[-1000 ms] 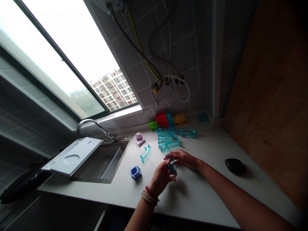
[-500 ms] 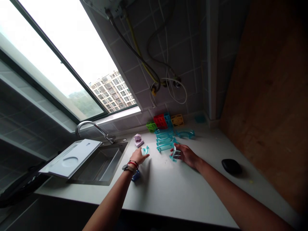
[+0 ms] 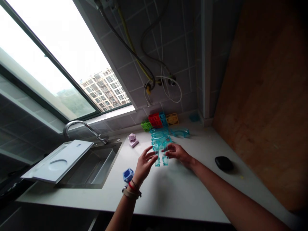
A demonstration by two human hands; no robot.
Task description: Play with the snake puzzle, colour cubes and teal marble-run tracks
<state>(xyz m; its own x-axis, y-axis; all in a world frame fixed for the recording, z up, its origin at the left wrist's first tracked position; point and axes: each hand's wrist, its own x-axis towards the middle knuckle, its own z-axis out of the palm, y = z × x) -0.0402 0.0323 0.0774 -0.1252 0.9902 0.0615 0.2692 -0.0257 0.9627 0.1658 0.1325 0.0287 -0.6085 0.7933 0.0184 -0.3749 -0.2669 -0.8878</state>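
Note:
My left hand (image 3: 145, 163) grips a clear teal plastic track piece (image 3: 157, 158) between thumb and fingers. In my right hand (image 3: 177, 152) is a second clear teal track piece (image 3: 165, 159). The two pieces are held up side by side above the counter, with a narrow gap between them. Just behind them lies a pile of teal curved pieces (image 3: 160, 134), partly hidden by what I hold. Another teal curved piece (image 3: 180, 132) lies to the right of the pile. A blue hollow cube block (image 3: 128, 174) sits left of my left wrist.
Green (image 3: 146, 125), red (image 3: 155, 120) and yellow (image 3: 172, 119) blocks stand along the wall. A pinkish faceted object (image 3: 132, 140) is near the sink (image 3: 103, 170), which a white board (image 3: 60, 160) partly covers. A black rounded object (image 3: 224, 163) lies at the right on the white counter (image 3: 187, 195).
My left hand has lifted a teal piece off the counter and moved right. My right hand has brought its piece slightly left, beside it. The view has shifted a little.

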